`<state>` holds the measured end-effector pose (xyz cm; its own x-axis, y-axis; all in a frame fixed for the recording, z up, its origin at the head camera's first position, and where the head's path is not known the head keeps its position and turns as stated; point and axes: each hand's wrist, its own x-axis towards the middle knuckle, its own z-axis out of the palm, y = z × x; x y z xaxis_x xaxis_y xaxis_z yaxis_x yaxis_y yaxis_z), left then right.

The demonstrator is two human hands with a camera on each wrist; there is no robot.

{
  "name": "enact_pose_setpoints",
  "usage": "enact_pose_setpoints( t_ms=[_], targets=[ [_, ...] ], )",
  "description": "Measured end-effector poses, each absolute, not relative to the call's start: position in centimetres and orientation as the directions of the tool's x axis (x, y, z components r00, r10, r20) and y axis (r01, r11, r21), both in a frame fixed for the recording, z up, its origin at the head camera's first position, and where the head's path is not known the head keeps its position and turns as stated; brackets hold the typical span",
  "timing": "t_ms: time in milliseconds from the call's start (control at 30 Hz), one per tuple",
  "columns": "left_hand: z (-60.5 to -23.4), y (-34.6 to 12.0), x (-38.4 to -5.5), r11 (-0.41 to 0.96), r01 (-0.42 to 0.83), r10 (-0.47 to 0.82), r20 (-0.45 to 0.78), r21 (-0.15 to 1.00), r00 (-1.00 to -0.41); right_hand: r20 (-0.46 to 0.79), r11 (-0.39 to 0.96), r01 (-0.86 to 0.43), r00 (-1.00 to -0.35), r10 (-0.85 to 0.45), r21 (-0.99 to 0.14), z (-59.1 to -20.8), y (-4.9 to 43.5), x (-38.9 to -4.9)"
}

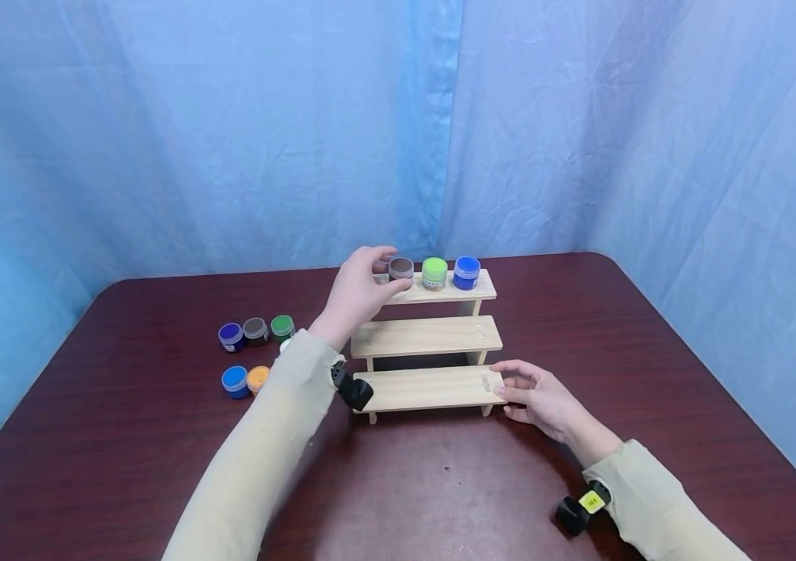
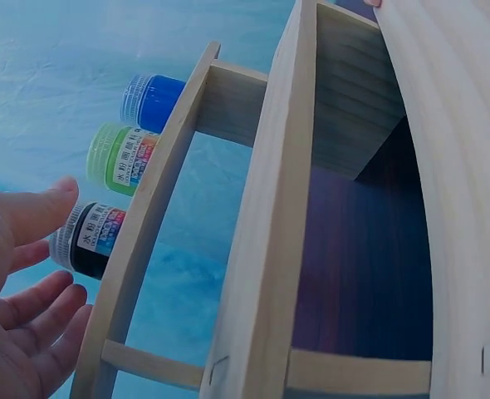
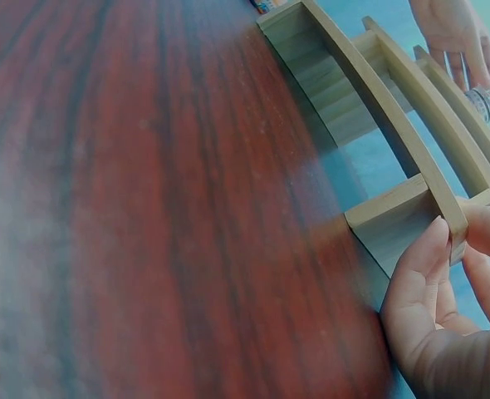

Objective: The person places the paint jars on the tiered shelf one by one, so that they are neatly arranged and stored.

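A three-tier wooden stand is on the table. Along its top tier are a dark brown paint jar, a light green paint jar and a blue paint jar. My left hand is around the brown jar; in the left wrist view, thumb and fingers are spread beside the jar's lid, seemingly without gripping it. At the right end of the lowest tier, my right hand pinches the board's edge between thumb and fingers, also visible in the right wrist view.
Left of the stand, a purple jar, a dark jar, a green jar, a blue jar and an orange jar sit on the dark red table. My left sleeve partly covers that group. Light blue curtains hang behind.
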<state>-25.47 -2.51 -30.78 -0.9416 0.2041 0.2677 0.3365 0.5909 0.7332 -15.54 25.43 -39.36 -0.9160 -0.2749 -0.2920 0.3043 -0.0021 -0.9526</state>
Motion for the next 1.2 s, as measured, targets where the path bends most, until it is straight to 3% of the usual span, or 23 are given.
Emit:
enact_pose_setpoints(
  t_ms=[600, 1200],
  targets=[
    [-30.0, -4.8, -22.9, 0.575, 0.4, 0.209, 0.345, 0.713, -0.915, -0.299, 0.002, 0.31, -0.917, -0.265, -0.951, -39.2, 25.6, -15.6],
    [-30.9, -12.2, -20.1, 0.603, 0.355, 0.087, 0.383, 0.715, -0.92, -0.3, -0.002, 0.312, -0.913, -0.276, -0.95, -39.3, 25.8, -15.7]
  ],
)
